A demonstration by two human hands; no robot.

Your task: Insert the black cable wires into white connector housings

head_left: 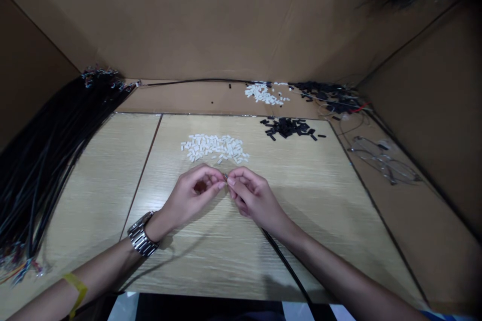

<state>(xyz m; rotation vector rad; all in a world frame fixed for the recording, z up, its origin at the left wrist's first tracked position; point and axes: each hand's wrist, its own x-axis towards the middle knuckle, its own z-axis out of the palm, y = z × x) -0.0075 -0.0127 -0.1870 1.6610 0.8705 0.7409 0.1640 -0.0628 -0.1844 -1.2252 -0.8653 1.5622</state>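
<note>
My left hand (190,193) and my right hand (256,195) meet over the middle of the table, fingertips almost touching. Between them shows a small end of thin wires (225,177), too small to make out fully. The left thumb and forefinger pinch at these wires. My right hand is closed around the end of a black cable (282,256), which runs from under the palm down past the table's front edge. Just beyond the fingertips lies a loose pile of small white pieces (214,147). Small black pieces (288,127) are heaped farther back on the right.
A thick bundle of black cables (48,145) with bared coloured wire ends lies at left. Along the back ledge are more white pieces (262,94) and black pieces (331,94). Eyeglasses (387,160) rest on the right ledge. Cardboard walls (188,20) enclose the table (324,195).
</note>
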